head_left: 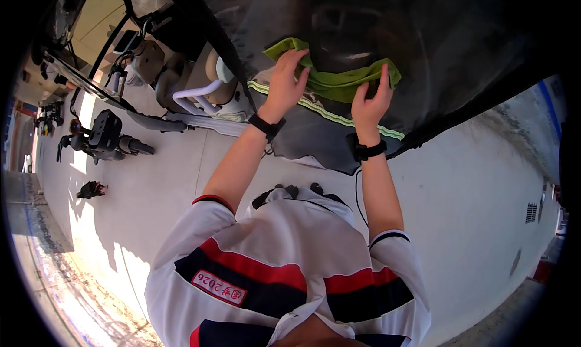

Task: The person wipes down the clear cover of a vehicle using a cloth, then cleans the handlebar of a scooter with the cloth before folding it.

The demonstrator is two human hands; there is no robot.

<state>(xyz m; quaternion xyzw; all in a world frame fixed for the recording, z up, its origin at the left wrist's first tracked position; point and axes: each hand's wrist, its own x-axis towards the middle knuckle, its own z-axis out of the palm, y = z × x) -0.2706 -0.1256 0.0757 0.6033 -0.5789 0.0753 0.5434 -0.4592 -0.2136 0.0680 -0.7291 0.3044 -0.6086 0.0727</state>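
Note:
A green cloth [342,85] sags between my two hands, in front of a dark, glossy plastic cover [417,38]. My left hand [284,84] grips its left part, with the fingers over the fabric and the thumb apart. At the other end, my right hand [372,104] holds the cloth between thumb and fingers, the index finger stretched along it. Just below the cloth, a pale green reflective strip [327,112] crosses the cover. Black bands circle both my wrists. The fabric hides part of the cover behind it.
Left of the cover is the open side of a vehicle with a seat and a pale lilac armrest [196,96]. A black scooter [106,135] stands further left, and a small dark animal [92,189] is on the concrete floor [466,196]. A wall vent [531,212] lies far right.

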